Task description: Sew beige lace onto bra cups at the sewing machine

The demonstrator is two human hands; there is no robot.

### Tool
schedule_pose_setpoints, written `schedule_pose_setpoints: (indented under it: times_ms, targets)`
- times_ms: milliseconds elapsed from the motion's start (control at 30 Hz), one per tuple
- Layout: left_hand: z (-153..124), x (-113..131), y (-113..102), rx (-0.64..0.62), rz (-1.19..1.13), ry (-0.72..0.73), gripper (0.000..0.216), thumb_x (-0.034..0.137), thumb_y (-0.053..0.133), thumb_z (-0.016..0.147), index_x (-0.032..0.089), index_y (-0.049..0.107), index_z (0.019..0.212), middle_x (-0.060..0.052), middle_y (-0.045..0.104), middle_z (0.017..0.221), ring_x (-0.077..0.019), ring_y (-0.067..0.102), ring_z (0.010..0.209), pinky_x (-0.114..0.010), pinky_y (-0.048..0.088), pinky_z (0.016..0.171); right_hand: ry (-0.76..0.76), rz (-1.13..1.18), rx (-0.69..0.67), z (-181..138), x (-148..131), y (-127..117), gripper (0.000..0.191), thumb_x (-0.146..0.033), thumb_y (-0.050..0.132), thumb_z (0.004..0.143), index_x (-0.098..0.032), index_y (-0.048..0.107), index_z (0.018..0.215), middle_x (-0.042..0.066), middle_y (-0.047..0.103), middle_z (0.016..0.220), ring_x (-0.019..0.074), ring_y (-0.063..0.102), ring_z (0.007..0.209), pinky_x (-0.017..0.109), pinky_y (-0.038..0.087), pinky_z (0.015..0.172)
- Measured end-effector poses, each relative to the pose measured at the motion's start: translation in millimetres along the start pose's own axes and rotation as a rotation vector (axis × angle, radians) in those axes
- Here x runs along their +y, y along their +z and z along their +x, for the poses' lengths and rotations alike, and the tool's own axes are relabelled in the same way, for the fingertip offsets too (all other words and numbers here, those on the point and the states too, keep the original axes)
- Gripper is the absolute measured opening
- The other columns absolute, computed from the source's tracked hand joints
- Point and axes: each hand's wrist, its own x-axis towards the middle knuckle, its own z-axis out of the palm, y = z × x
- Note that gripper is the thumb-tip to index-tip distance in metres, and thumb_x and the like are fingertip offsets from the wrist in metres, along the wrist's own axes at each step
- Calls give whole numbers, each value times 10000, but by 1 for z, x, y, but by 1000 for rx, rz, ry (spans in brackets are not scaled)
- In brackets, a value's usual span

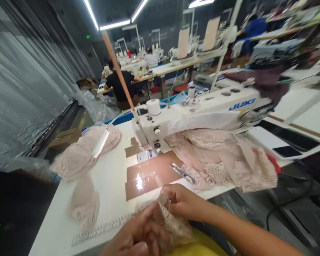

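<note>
My left hand [138,234] sits at the bottom edge, fingers curled around a bunched piece of beige lace fabric [173,227]. My right hand [180,201] pinches the same lace piece from the right, fingers closed on its top edge. Both hands are at the near edge of the white sewing table [109,177]. Just beyond them lie small thread snips [182,173] on a shiny brown patch [149,176]. Behind that stands the white JUKI sewing machine [202,108], its needle area [149,151] lit by a lamp.
Stacked beige padded cups [82,156] lie at the table's left, one more cup [84,204] nearer me. A heap of beige lace [224,160] lies under the machine arm. A dark phone [286,151] rests at right. Other seated workers [121,89] are at far tables.
</note>
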Motion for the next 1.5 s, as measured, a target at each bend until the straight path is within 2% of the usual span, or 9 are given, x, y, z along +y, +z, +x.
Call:
schedule_pose_setpoints:
  times_ms: [67,233,367,467,633,767,933,1133,1500]
  targets:
    - [8,5,-1,73,-5,43,804,547,563,803,277,188,1461,-101,588,1024,-151,543,714,-289,459,669,136,236,-147,3,10,3,248,-363,677,725,-145,561,743,-24,542,674,112,496,618,221,397,580]
    - [36,10,-18,373,322,123,742,400,657,775,241,323,1418,-106,522,1181,-209,513,1003,-340,402,920,242,455,-255,13,9,7,275,-378,712,717,-140,581,764,-5,574,729,127,523,664,245,411,624]
    - [44,8,-28,199,192,-13,389,437,564,833,142,616,1080,-74,605,884,-188,569,797,-285,459,727,186,388,-30,18,7,3,294,-367,730,710,-168,540,815,-2,586,772,140,551,702,240,432,616]
    - [41,3,-35,255,158,-66,384,448,458,889,115,598,759,-35,536,686,-130,494,624,-233,406,588,156,294,131,18,11,-5,403,-381,685,764,-193,511,1076,-18,584,724,133,554,650,229,431,579]
    - [42,-3,-30,399,151,52,310,409,427,914,137,567,862,-48,553,817,-143,498,749,-250,421,712,17,36,261,25,22,-8,432,-370,615,824,-237,537,1228,52,633,1033,202,581,939,294,449,788]
    - [53,-8,-14,565,109,147,302,386,446,912,138,534,763,-29,524,752,-126,454,689,-240,407,663,-8,-132,115,30,20,-10,350,-463,458,898,-177,654,852,26,597,731,154,525,663,260,406,608]
    - [58,-14,-11,786,-75,156,298,382,437,925,147,494,750,4,478,684,-108,427,650,-225,388,618,-52,-260,-97,21,7,-12,444,-516,648,739,-197,576,1040,45,576,979,183,513,800,268,405,684]
    - [54,-9,-12,687,-35,146,292,388,443,922,138,555,820,-26,557,781,-129,492,725,-244,423,703,37,-161,118,21,17,-12,341,-437,411,920,-174,590,798,25,577,756,166,526,692,262,401,630]
    - [51,2,-13,556,-42,77,389,459,438,909,128,576,758,-34,569,712,-135,493,659,-237,399,620,216,625,-77,29,24,-3,265,-353,630,818,-140,656,974,45,656,806,172,607,761,297,456,747]
